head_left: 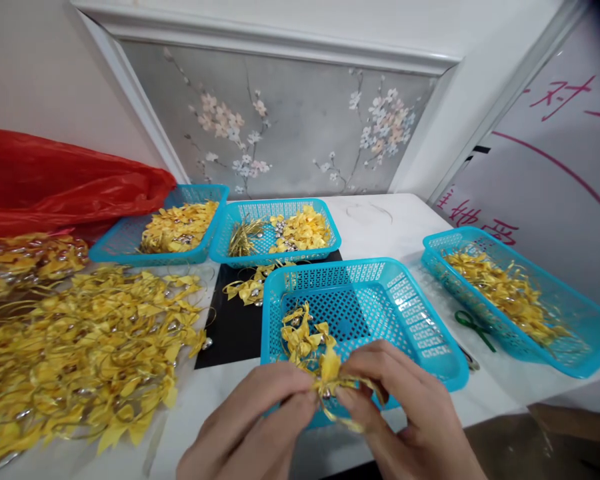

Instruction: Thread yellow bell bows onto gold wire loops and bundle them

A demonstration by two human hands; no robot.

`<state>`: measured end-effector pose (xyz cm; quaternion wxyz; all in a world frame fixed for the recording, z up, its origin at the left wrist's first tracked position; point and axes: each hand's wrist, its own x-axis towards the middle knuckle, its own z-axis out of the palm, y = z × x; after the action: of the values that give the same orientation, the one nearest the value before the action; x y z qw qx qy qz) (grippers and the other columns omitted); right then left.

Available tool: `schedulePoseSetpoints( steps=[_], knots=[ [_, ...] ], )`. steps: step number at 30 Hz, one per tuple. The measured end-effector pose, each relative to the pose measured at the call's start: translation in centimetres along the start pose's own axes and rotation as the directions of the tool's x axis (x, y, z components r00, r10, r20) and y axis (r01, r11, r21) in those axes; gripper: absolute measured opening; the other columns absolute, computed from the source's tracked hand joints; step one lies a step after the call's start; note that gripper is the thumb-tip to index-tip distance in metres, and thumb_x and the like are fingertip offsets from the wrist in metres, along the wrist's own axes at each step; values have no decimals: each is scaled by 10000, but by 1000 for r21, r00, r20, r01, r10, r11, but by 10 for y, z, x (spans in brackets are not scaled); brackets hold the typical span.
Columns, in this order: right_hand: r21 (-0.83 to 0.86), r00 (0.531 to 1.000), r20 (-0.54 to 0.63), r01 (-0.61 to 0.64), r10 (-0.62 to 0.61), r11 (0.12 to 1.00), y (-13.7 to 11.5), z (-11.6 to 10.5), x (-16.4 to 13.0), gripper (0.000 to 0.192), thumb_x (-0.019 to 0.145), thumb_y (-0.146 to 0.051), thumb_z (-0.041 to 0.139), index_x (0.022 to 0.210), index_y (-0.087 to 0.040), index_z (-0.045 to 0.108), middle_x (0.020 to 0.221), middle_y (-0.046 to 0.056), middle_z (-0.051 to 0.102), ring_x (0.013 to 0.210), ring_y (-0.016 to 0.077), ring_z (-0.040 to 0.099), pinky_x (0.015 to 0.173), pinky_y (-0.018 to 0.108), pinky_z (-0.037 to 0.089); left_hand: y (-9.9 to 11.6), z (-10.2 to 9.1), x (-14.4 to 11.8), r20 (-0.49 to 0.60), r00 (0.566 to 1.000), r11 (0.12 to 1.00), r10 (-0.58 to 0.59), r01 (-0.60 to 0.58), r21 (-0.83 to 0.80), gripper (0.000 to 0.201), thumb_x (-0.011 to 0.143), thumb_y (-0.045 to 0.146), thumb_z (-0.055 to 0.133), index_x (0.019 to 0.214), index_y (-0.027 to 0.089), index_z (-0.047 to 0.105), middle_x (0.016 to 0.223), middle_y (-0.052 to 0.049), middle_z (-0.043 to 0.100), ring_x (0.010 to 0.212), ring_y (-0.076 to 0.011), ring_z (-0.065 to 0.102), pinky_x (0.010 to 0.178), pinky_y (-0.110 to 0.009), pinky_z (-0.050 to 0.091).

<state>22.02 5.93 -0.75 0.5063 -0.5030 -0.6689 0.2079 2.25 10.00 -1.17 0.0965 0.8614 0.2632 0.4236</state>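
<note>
My left hand (253,427) and my right hand (405,413) meet at the bottom centre, both pinching one yellow ribbon bow (330,377) with a gold string loop. They hold it over the near edge of a blue plastic basket (415,313). A few finished yellow bows (300,330) lie in that basket's near left corner.
A big loose heap of yellow bows (85,347) covers the table's left side. Two blue baskets (130,233) (240,227) with bows stand behind, another (570,327) at the right. Green-handled scissors (473,327) lie between baskets. A red plastic bag (55,180) sits far left, a black mat (230,327) in the middle.
</note>
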Motion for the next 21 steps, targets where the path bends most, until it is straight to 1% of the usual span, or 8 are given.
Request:
schedulePoseSetpoints(
  steps=[3, 5, 7, 9, 12, 14, 17, 21],
  knots=[
    [-87, 983, 155, -82, 95, 993, 4, -16, 8, 368, 824, -107, 651, 1132, -273, 535, 898, -12, 598, 713, 132, 571, 650, 254, 516, 3, 1, 15, 49, 965, 962, -257, 260, -78, 279, 805, 49, 598, 958, 269, 676, 928, 26, 751, 811, -107, 716, 745, -138, 567],
    [-93, 973, 198, -105, 122, 990, 6, -25, 13, 470, 821, -121, 656, 1218, -311, 490, 932, -16, 589, 734, 133, 560, 663, 248, 514, 5, 4, 21, 80, 897, 877, -436, 443, -188, 250, 806, 106, 621, 938, 310, 679, 866, 53, 758, 741, -108, 720, 676, -142, 572],
    [-58, 971, 196, -127, 136, 990, 6, -30, 17, 465, 830, -155, 652, 1230, -320, 481, 925, -22, 584, 722, 129, 545, 650, 234, 505, 6, 7, 25, 165, 783, 703, -599, 613, -360, 167, 793, 195, 669, 906, 315, 689, 812, 54, 757, 697, -120, 721, 617, -151, 576],
    [-15, 974, 179, -137, 137, 991, 6, -32, 20, 383, 848, -194, 645, 1185, -306, 502, 918, -23, 578, 727, 124, 540, 651, 226, 493, 5, 7, 27, 289, 651, 463, -702, 725, -509, 115, 775, 252, 707, 882, 294, 700, 800, 39, 749, 716, -133, 721, 618, -164, 578],
    [27, 970, 190, -160, 153, 987, 5, -28, 20, 231, 856, -206, 644, 1053, -273, 543, 879, -29, 570, 738, 119, 542, 653, 221, 473, 3, 4, 29, 448, 517, 162, -729, 767, -621, 97, 771, 280, 734, 860, 256, 706, 785, 24, 717, 717, -117, 686, 644, -163, 553],
    [45, 963, 208, -186, 172, 982, 5, -21, 19, 182, 847, -210, 655, 996, -252, 559, 859, -26, 588, 727, 119, 546, 648, 226, 467, 5, 1, 32, 496, 488, 65, -718, 757, -650, 97, 769, 290, 739, 840, 234, 706, 743, 22, 686, 685, -104, 649, 633, -156, 522],
    [96, 961, 218, -197, 172, 976, 5, -10, 19, 33, 874, -230, 615, 893, -213, 595, 805, -11, 612, 690, 121, 552, 620, 241, 454, 12, -1, 36, 517, 456, 17, -724, 761, -648, 109, 760, 307, 741, 787, 206, 710, 696, 13, 659, 665, -108, 606, 619, -165, 489],
    [174, 958, 200, -241, 206, 955, 3, 1, 20, 213, 927, -280, 526, 744, -186, 581, 691, -7, 565, 618, 120, 510, 548, 240, 420, 16, 2, 36, 509, 434, 15, -743, 771, -636, 139, 758, 332, 739, 747, 197, 709, 674, 9, 657, 656, -118, 590, 614, -179, 474]
  ],
)
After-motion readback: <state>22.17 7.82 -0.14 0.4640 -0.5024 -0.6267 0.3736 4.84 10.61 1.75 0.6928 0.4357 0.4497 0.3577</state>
